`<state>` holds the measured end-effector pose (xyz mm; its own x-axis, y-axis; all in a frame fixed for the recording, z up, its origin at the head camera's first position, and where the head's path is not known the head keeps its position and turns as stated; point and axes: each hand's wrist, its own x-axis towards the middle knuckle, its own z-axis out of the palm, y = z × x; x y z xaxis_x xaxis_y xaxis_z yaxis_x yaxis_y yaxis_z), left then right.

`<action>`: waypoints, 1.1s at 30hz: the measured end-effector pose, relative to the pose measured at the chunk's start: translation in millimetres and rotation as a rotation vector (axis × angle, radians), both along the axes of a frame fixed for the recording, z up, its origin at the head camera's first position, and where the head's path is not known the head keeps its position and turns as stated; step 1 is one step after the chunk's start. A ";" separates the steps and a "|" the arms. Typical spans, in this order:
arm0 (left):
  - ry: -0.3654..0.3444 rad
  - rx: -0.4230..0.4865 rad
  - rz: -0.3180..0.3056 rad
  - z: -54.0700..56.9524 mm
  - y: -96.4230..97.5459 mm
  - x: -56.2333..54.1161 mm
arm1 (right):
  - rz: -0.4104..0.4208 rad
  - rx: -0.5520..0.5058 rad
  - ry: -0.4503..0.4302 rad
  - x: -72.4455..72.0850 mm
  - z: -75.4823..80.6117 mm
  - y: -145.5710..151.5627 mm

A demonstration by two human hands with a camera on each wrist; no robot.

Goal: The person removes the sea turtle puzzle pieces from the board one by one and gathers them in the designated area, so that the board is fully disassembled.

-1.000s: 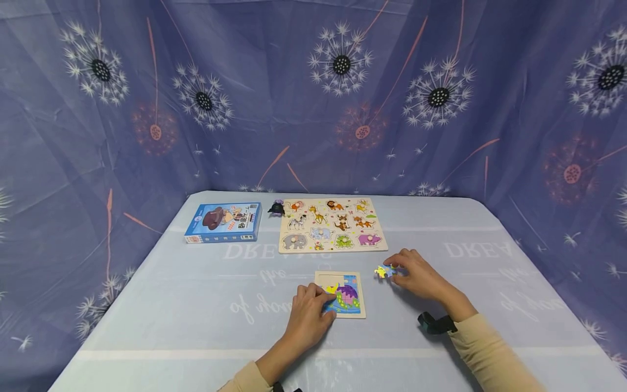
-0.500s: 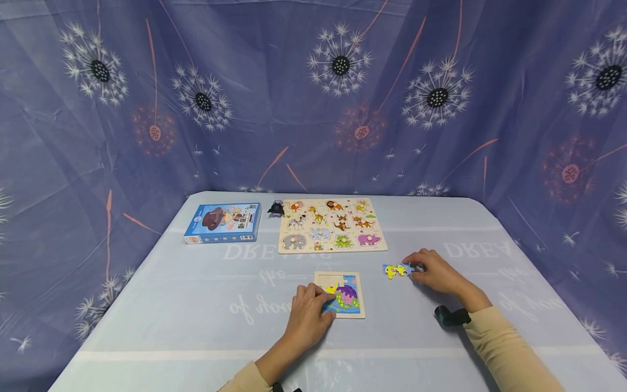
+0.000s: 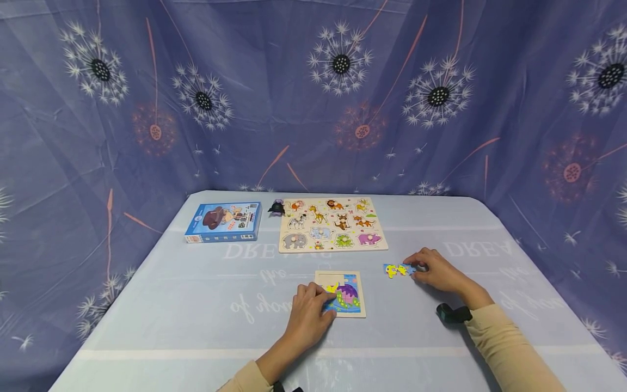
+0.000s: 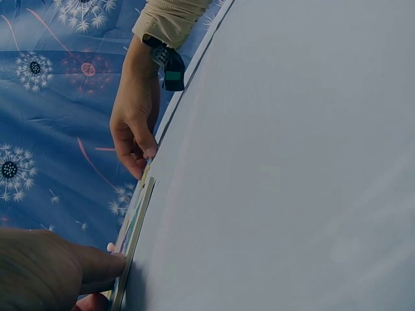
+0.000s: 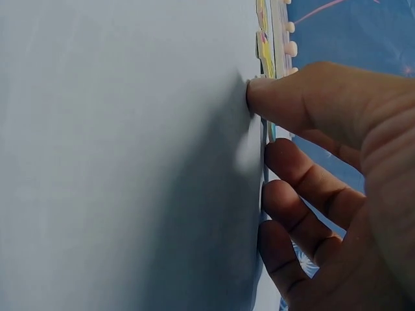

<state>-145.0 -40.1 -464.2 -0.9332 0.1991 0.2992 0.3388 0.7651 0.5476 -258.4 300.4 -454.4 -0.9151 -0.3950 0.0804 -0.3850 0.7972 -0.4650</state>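
My left hand (image 3: pixel 307 317) holds a small wooden jigsaw tray (image 3: pixel 361 294) at its left side, index finger over the picture and thumb near the front edge. Purple, pink and green pieces fill much of the tray; bare wood shows at its upper left. To the right of the tray, my right hand (image 3: pixel 438 275) pinches the right end of some blue-and-yellow jigsaw pieces (image 3: pixel 395 270), lying close together in a row. In the right wrist view, the thumb (image 5: pixel 275 97) is at the pieces' edge, with the other fingers curled near the tabletop.
An animal peg puzzle board (image 3: pixel 333 224) lies behind the tray. Beside it are a small black figure (image 3: pixel 276 208) and, farther left, a blue box (image 3: pixel 223 222) with a cartoon on it. A dandelion-print curtain (image 3: pixel 313 109) hangs behind the table.
My right hand moved right, away from the tray, with the jigsaw pieces, then stayed nearly still over the last half second. My left hand has kept its place on the tray.
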 end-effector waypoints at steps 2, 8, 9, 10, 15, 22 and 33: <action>-0.001 -0.002 -0.001 0.0 -0.1 0.2 | -0.005 -0.003 -0.020 -0.1 0.9 -0.2; -0.006 0.000 -0.001 0.2 0.0 0.4 | 0.001 -0.007 -0.022 1.3 2.2 -0.5; -0.005 0.002 -0.001 0.2 0.1 0.3 | 0.001 -0.008 -0.021 1.7 2.3 -0.6; -0.005 0.002 -0.001 0.1 0.0 0.3 | 0.001 -0.012 -0.019 2.0 2.2 -0.8; -0.005 0.003 -0.005 0.3 -0.1 -0.2 | -0.008 -0.014 -0.018 4.4 4.0 -2.5; 0.018 0.009 -0.009 2.3 2.1 -0.8 | -0.007 0.010 0.035 7.5 5.1 -5.4; 0.061 0.034 -0.045 0.9 21.0 -7.4 | 0.044 0.011 0.110 17.1 11.7 -40.5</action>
<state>-152.4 -19.1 -463.3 -0.9033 0.2291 0.3626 0.4059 0.7297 0.5503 -241.3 260.0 -442.7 -0.8827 -0.4364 0.1747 -0.4682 0.7833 -0.4090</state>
